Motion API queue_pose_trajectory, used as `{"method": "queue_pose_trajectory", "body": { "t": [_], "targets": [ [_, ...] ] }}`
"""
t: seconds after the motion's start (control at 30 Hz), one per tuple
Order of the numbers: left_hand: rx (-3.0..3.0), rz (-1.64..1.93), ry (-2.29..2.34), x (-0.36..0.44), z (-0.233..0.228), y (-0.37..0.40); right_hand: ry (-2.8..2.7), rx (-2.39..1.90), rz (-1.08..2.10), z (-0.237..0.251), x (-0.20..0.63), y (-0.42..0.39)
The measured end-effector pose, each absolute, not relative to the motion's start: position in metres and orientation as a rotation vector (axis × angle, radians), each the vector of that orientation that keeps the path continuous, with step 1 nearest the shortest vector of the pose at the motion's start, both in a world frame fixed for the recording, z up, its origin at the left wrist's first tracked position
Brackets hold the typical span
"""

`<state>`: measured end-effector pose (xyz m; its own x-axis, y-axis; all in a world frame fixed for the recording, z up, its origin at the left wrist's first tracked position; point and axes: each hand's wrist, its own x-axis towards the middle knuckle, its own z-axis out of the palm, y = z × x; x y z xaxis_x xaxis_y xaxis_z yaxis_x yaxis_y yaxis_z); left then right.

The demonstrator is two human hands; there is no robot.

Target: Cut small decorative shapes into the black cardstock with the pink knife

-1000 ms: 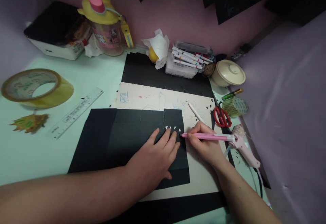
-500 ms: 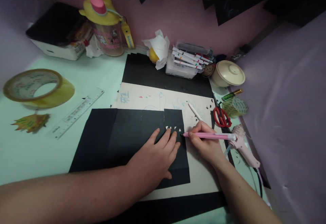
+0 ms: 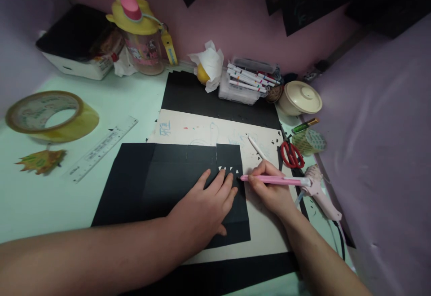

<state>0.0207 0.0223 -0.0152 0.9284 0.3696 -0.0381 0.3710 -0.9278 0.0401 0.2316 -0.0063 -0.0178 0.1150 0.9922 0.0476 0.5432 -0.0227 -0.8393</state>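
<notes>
My left hand (image 3: pixel 202 210) lies flat, fingers spread, pressing down a folded black paper sheet (image 3: pixel 151 183) that rests on a cream board (image 3: pixel 202 130). My right hand (image 3: pixel 269 188) grips a pink pen-like craft knife (image 3: pixel 276 180) held nearly level, its tip touching the black sheet's right edge just right of my left fingertips. Small white triangular cut-outs (image 3: pixel 229 169) show in the black paper right above the tip.
A big tape roll (image 3: pixel 50 116), a clear ruler (image 3: pixel 101 148) and a leaf-shaped piece (image 3: pixel 40 160) lie left. Red scissors (image 3: pixel 292 154), a pink glue gun (image 3: pixel 319 192), a small tape roll (image 3: pixel 309 141), a lidded cream bowl (image 3: pixel 299 98), a marker box (image 3: pixel 249 80) and a yellow-lidded bottle (image 3: pixel 141 35) stand right and back.
Hardly anything differs. Both hands stay in place on the black paper, with the pink tool's tip at the same spot; the view has shifted slightly.
</notes>
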Motion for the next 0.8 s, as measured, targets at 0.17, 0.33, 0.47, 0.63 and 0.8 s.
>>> {"method": "queue_pose_trajectory", "body": {
  "t": [0.17,0.33,0.47,0.63,0.8],
  "targets": [
    [3.026,-0.039,0.589,0.0205,-0.0166,0.022,-1.525,-1.628,0.816,-0.0167,0.2301,-0.0072],
    [3.025,-0.038,0.582,0.0206,-0.0175,0.0226,-1.523,-1.621,0.821,-0.0154,0.229,-0.0074],
    [3.035,-0.029,0.588,0.02,-0.0177,0.0212,-1.54,-1.623,0.811,-0.0153,0.2287,-0.0066],
    [3.039,-0.046,0.581,0.0195,-0.0178,0.0203,-1.548,-1.61,0.813,-0.0149,0.2287,-0.0069],
    [3.035,-0.021,0.586,0.0196,-0.0197,0.0215,-1.537,-1.619,0.821,-0.0149,0.2284,-0.0066]
  ]
}}
